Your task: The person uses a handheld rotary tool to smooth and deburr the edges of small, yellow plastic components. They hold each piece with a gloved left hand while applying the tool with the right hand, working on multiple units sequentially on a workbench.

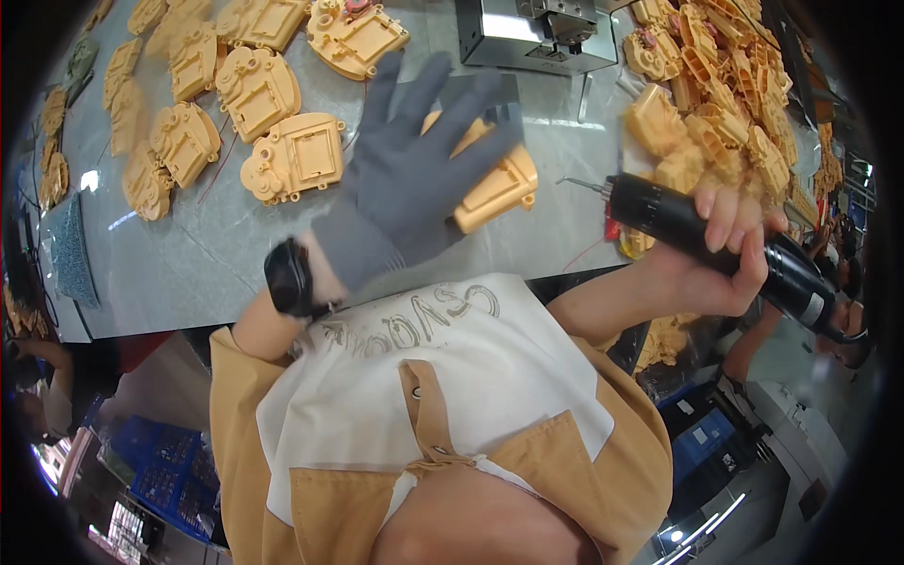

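I see the gloved left hand (405, 179) with its fingers spread over a yellow housing (501, 193) near the counter's (556, 250) middle, while the bare right hand (730, 250) wraps around a black power tool (664, 212) (its thin tip sits near the housing, apart from it). Farther out, more yellow housings (299, 158) lie leftward, a metal device (480, 42) stands ahead, and yellow parts (720, 122) heap up rightward.

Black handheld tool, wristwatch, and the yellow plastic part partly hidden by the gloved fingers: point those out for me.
Black handheld tool (656, 211): head view, front of its barrel.
Wristwatch (288, 277): head view, its dark face.
Yellow plastic part (499, 194): head view, its uncovered lower portion.
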`<action>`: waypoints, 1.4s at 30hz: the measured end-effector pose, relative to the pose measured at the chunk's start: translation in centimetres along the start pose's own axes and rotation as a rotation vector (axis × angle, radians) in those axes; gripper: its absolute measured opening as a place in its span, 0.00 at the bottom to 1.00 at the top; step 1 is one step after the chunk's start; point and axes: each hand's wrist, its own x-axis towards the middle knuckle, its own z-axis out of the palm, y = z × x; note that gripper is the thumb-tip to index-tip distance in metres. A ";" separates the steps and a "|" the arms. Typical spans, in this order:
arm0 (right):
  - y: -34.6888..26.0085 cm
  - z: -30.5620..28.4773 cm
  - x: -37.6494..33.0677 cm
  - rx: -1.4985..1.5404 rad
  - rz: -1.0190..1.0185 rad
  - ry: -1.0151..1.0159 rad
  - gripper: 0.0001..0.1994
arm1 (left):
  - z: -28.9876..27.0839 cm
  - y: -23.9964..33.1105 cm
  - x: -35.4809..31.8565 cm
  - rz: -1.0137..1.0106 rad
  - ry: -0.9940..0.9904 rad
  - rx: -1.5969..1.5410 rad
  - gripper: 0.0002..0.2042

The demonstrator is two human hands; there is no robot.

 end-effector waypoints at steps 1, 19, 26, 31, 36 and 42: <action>-0.2 0.2 0.1 0.011 0.006 -0.011 0.16 | 0.4 -0.9 0.9 0.080 -0.115 -0.020 0.40; -2.0 -0.8 0.6 -0.061 -0.071 0.041 0.13 | -0.1 0.5 2.0 -0.139 0.082 0.201 0.43; -0.8 0.9 0.7 -0.049 -0.053 0.003 0.14 | 0.5 0.3 1.2 -0.168 0.037 0.080 0.36; 1.7 2.1 1.6 -0.056 -0.067 -0.124 0.16 | 2.7 -1.2 1.0 -0.203 0.078 -0.007 0.35; 3.3 4.1 0.9 -0.174 -0.055 -0.288 0.21 | 1.9 -0.9 -0.3 -0.280 0.097 -0.081 0.40; 4.6 4.1 -0.1 -0.260 -0.036 -0.363 0.22 | 3.3 -1.1 -1.2 -0.334 0.225 -0.041 0.39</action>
